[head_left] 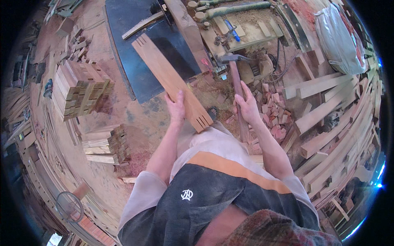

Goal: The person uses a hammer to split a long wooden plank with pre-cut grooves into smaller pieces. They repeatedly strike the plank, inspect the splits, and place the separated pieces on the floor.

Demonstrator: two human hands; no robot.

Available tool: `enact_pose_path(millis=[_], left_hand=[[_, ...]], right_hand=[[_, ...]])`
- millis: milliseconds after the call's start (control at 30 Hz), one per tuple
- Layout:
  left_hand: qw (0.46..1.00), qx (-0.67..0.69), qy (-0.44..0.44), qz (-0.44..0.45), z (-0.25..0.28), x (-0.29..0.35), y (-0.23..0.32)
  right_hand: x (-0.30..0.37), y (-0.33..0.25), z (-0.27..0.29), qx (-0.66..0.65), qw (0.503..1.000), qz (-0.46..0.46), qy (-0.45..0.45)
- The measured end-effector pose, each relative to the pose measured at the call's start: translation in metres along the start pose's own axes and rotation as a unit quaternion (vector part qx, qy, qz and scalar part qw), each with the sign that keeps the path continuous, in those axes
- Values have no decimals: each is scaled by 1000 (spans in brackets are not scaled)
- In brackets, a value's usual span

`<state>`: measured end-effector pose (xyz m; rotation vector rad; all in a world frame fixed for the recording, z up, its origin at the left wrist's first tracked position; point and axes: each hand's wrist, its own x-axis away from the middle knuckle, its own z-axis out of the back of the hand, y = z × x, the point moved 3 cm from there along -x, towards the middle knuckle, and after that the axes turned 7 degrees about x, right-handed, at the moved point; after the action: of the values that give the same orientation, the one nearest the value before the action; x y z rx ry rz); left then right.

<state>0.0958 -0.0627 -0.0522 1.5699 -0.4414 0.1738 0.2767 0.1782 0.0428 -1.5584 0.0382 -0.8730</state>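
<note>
Left hand is holding the board, thumb lying on its upper face, other fingers partly hidden at the edge, so spread can't be fully told. Grip is sitting nearer the lower end, probably because the lap is close and steadying; contact there isn't clear. Long end is slanting up-left from these fingers, over the black table; slots are showing at both ends.

Right hand is loosely holding the hammer mid-handle, index pointing out; hidden fingertips, can't tell how tightly. Head is standing beyond the fingers, probably balancing better that way. Offcuts are lying right of these fingers; stacks are standing left of the left ones.
</note>
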Motion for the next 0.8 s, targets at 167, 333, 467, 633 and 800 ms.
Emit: enact_pose_path(millis=[167, 333, 467, 633, 800], left_hand=[[994, -71, -21, 83, -12, 50, -21], [994, -20, -82, 67, -37, 49, -21], [994, -34, -75, 73, -55, 38, -15], [998, -17, -61, 25, -69, 3, -6], [997, 2, -68, 30, -71, -24, 0]], right_hand=[[7, 17, 4, 19, 1000, -4, 18], [7, 19, 6, -4, 1000, 14, 22], [12, 19, 5, -31, 998, 39, 32], [17, 11, 6, -23, 999, 24, 30], [14, -2, 4, -18, 999, -1, 27]])
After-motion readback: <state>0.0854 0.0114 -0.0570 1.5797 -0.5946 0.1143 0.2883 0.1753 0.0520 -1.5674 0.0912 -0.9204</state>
